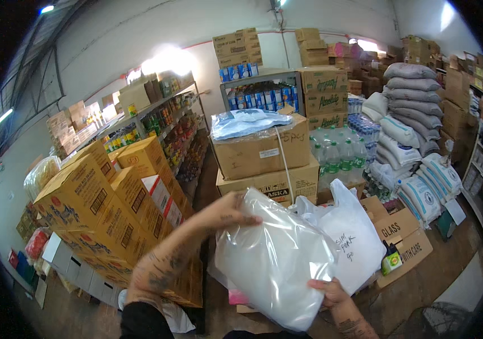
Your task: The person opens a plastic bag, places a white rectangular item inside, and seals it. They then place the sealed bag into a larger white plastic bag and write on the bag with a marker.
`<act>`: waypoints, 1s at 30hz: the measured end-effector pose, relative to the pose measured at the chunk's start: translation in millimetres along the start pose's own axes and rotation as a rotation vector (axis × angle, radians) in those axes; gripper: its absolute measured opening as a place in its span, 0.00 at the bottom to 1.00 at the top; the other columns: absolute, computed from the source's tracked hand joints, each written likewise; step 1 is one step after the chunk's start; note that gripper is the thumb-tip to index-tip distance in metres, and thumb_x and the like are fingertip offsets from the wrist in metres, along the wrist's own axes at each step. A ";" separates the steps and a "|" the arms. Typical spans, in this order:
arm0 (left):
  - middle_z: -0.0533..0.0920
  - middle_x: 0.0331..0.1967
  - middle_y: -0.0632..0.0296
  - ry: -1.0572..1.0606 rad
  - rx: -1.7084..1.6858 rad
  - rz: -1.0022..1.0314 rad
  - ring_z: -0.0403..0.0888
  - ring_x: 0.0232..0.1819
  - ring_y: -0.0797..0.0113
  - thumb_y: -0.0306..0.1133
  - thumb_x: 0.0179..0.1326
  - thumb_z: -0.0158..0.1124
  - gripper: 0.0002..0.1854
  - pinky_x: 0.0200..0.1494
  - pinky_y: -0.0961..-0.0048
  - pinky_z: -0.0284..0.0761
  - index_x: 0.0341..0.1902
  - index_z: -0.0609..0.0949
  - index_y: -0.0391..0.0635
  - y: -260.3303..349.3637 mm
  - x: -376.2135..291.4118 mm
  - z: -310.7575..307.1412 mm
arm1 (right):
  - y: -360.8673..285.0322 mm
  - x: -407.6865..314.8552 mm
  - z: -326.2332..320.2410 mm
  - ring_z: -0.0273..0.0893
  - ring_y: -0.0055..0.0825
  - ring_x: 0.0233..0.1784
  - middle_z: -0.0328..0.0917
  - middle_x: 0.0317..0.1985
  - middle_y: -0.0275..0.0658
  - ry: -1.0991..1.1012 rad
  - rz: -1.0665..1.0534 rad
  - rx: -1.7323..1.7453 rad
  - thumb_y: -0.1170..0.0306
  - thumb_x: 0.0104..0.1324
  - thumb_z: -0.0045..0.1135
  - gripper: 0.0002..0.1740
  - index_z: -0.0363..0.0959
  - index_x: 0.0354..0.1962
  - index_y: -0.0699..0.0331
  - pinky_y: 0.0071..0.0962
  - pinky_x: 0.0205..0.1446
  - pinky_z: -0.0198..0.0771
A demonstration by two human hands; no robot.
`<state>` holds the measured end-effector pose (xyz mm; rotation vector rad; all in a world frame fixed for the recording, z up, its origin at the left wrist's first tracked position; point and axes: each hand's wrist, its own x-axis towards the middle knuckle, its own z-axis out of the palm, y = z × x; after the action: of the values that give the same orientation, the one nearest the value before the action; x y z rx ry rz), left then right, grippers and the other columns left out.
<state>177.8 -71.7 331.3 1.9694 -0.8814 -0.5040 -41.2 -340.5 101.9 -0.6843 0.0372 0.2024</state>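
Note:
A thick pack of clear plastic bags or sheets (273, 254), glossy and whitish, is held between my two hands, tilted in front of me. My left hand (237, 212) grips its upper left edge, thumb on the near face. At the lower right edge my right hand (330, 291) pinches it, with the thumb on top. Just behind and to the right stands a full white plastic bag (353, 241) with handwriting on it. The pack partly covers that bag and a pink item (237, 297) below it.
Cardboard cartons (262, 148) rise straight ahead, topped by a folded bluish plastic wrap (250, 123). Stacked yellow-brown cartons (93, 212) flank me on the left. To the right are bottled water packs (339, 152), sacks (415, 93), a flattened carton (406, 241) and a green-labelled bottle (391, 259).

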 end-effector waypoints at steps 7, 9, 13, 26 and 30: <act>0.91 0.39 0.44 0.755 1.143 0.045 0.89 0.50 0.43 0.57 0.71 0.69 0.27 0.56 0.50 0.83 0.41 0.90 0.39 15.6 177.6 -123.1 | 17.7 98.7 -39.6 0.84 0.49 0.65 0.81 0.63 0.53 0.119 0.166 0.035 0.86 0.71 0.63 0.36 0.62 0.74 0.73 0.48 0.69 0.84; 0.90 0.42 0.46 0.764 1.211 0.035 0.87 0.54 0.43 0.53 0.70 0.69 0.23 0.60 0.48 0.80 0.43 0.89 0.41 -15.1 215.3 -131.3 | 36.5 121.5 -50.6 0.83 0.48 0.65 0.79 0.65 0.53 0.091 0.101 0.078 0.86 0.70 0.63 0.37 0.61 0.74 0.71 0.48 0.69 0.84; 0.90 0.49 0.50 0.778 1.248 0.071 0.85 0.59 0.47 0.47 0.67 0.72 0.17 0.65 0.50 0.77 0.45 0.88 0.45 -55.2 257.4 -142.2 | 65.4 138.8 -69.7 0.77 0.46 0.70 0.75 0.69 0.49 0.188 0.040 0.033 0.86 0.70 0.63 0.40 0.58 0.76 0.66 0.49 0.73 0.80; 0.92 0.34 0.50 0.883 0.578 0.088 0.91 0.40 0.49 0.39 0.52 0.85 0.14 0.48 0.59 0.85 0.30 0.91 0.41 66.4 201.5 -115.9 | -13.9 68.7 -61.5 0.90 0.31 0.42 0.89 0.39 0.46 0.255 0.187 -1.261 0.58 0.79 0.65 0.26 0.79 0.56 0.77 0.33 0.29 0.83; 0.90 0.37 0.49 0.731 0.792 0.302 0.90 0.40 0.52 0.31 0.56 0.82 0.11 0.45 0.64 0.83 0.30 0.88 0.37 48.2 113.1 -11.3 | -15.8 39.4 -45.3 0.89 0.28 0.37 0.88 0.35 0.42 0.189 -0.057 -0.768 0.55 0.81 0.62 0.26 0.81 0.54 0.75 0.30 0.37 0.84</act>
<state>241.6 -166.7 377.7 2.3667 -0.9269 0.8267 2.0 -374.2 72.7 -1.4669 0.1240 0.0905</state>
